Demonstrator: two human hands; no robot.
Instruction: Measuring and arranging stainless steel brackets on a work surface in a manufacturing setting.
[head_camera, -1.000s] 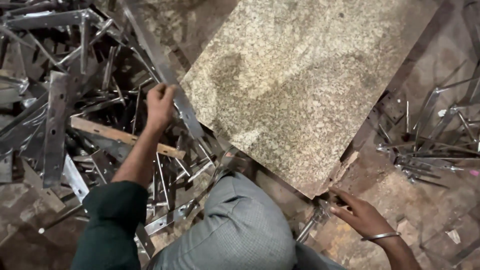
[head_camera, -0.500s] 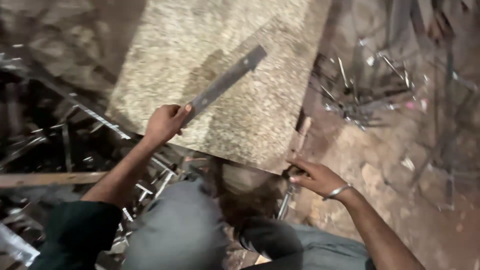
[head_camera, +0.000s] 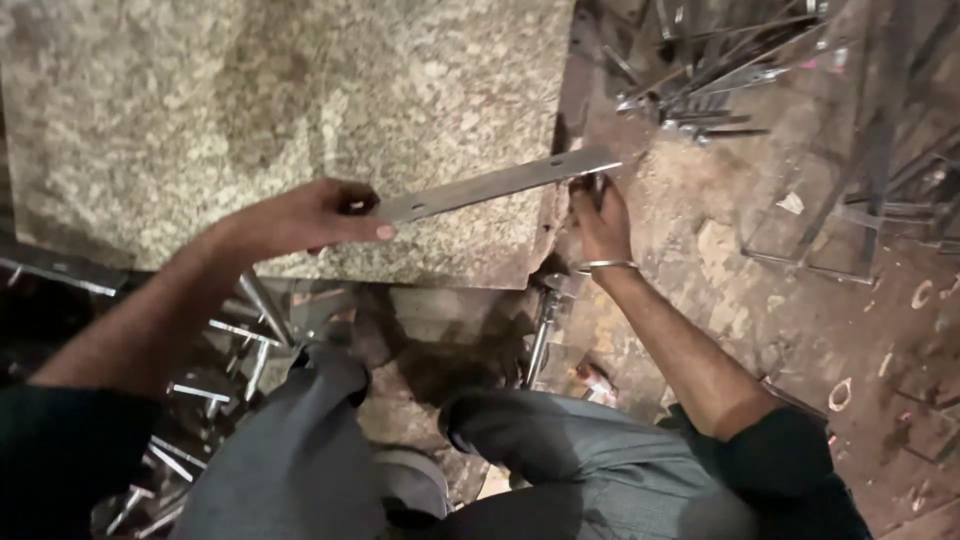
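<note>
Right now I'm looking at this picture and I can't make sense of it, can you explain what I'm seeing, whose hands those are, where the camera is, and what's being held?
There is no machine here: a person works with two bare hands. The one picture comes from a camera worn on that person's head, looking down, so the arms reach in from the bottom and the grey trousered knees show below.

The left hand grips one end of a long flat metal strip with small holes in it. The right hand, with a metal bangle on its wrist, is at the strip's other end; whether it is gripping there is hard to tell.

The strip lies across the corner of a speckled granite slab. Around it is dirty ground, with more metal strips and rods piled at upper right and others at lower left.
</note>
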